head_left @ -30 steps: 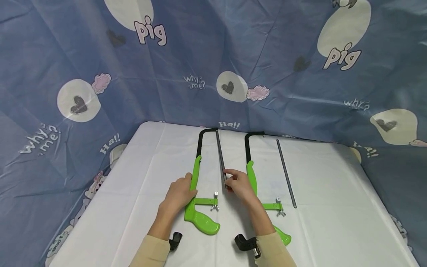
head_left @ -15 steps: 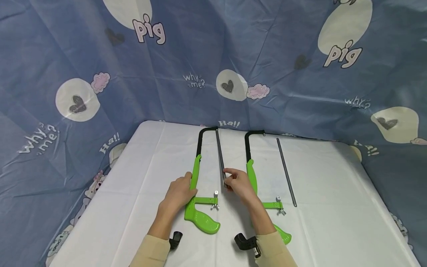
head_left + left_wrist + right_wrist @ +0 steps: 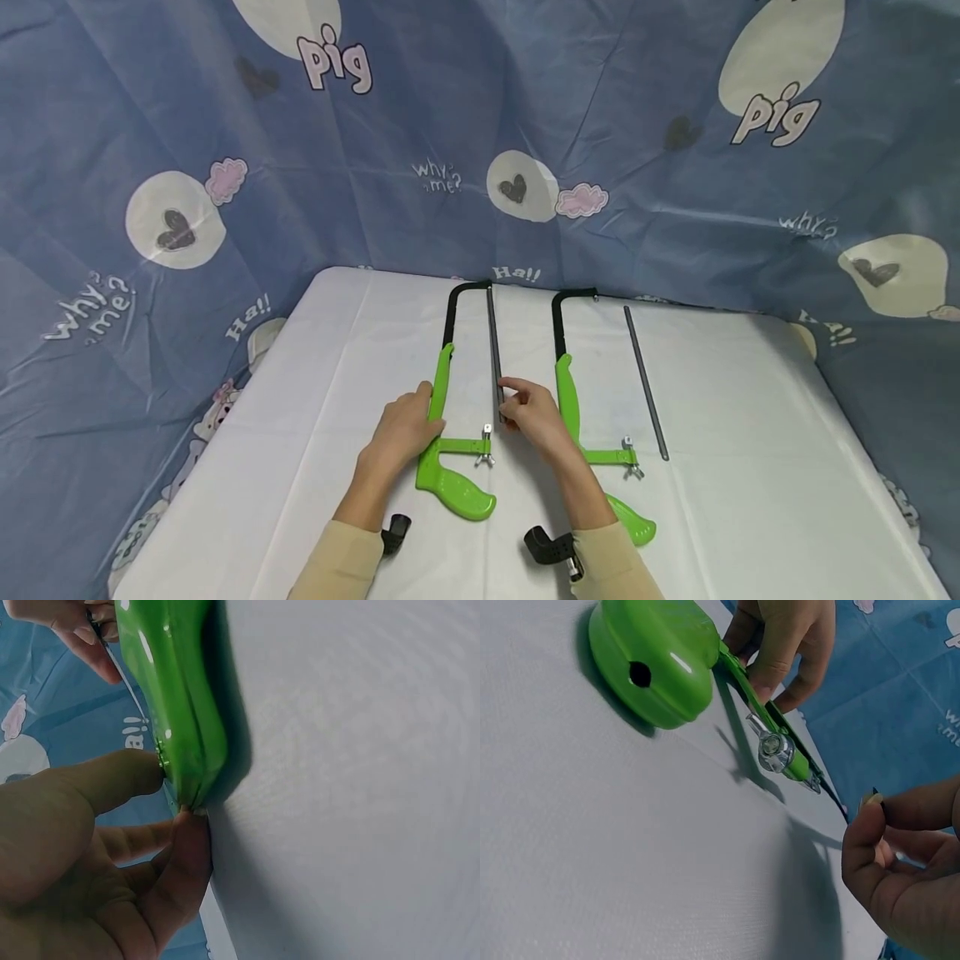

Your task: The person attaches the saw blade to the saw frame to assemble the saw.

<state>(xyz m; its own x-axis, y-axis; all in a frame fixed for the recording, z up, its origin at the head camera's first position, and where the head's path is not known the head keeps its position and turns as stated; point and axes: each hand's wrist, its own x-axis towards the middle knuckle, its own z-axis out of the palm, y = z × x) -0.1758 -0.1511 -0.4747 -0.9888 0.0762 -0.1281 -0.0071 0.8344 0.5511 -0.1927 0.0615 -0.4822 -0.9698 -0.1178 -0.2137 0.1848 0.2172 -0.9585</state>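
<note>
In the head view my left hand (image 3: 403,427) grips the green and black hacksaw frame (image 3: 459,495) on the left, around the green part of its spine. Thumb and index finger of my right hand (image 3: 537,418) pinch the near end of a thin grey hacksaw blade (image 3: 494,342). The blade's far end is at the tip of the black arm. Its near end lies above the silver blade holder and wing nut (image 3: 485,454), apart from them. The right wrist view shows the pinched blade tip (image 3: 877,796) and the frame's wing nut (image 3: 774,750).
A second hacksaw frame (image 3: 567,400) lies to the right, partly behind my right forearm. Right of it rests a loose blade (image 3: 647,383). The white tabletop (image 3: 772,467) ends at a blue printed cloth (image 3: 420,100) behind.
The near end of the pinched blade has swung slightly left, with my right fingers on it. My left hand keeps its grip on the frame. The head view has tilted a little.
</note>
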